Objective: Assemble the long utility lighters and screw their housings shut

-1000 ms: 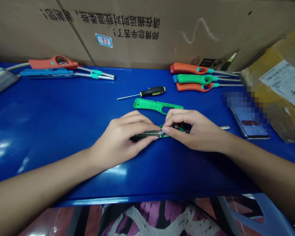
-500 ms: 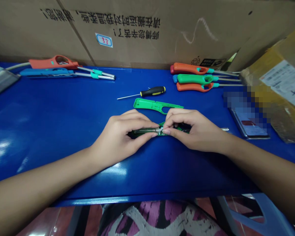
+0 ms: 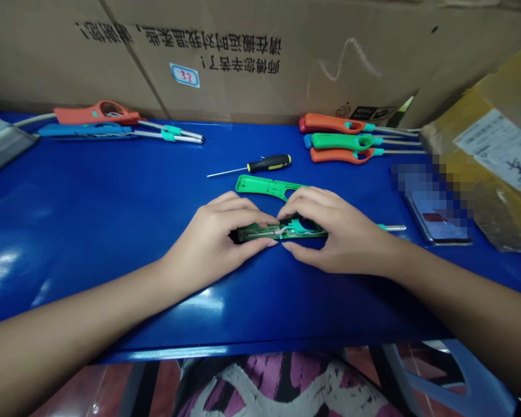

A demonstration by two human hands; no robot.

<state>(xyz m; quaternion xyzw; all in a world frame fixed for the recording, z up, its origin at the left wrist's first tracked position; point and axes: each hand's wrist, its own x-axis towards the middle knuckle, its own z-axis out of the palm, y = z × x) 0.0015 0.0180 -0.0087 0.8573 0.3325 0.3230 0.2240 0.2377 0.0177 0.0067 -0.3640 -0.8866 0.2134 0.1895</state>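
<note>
An opened green lighter half (image 3: 306,234), with a clear fuel tank (image 3: 256,232), a turquoise trigger and thin wires inside, lies on the blue table. Its metal nozzle tip (image 3: 395,228) sticks out beyond my right hand. My left hand (image 3: 217,234) is closed around the tank end, thumb on the near side and fingers on the far side. Over the trigger end, my right hand (image 3: 342,231) has its thumb and fingers spread around the lighter half, with nothing pinched between the tips. Just behind lies the matching green cover half (image 3: 260,185), partly hidden by my right fingers.
A black-and-yellow screwdriver (image 3: 269,163) lies behind the cover. Several long lighters lie at the back right, including a green one (image 3: 341,141); orange (image 3: 82,115) and blue (image 3: 84,131) ones lie back left. A phone (image 3: 443,223), a wrapped parcel (image 3: 495,139) and a cardboard box (image 3: 243,92) border the table.
My right thumb and fingers have parted from their pinch at the middle of the lighter half, exposing the turquoise trigger and wires. My left hand keeps its grip.
</note>
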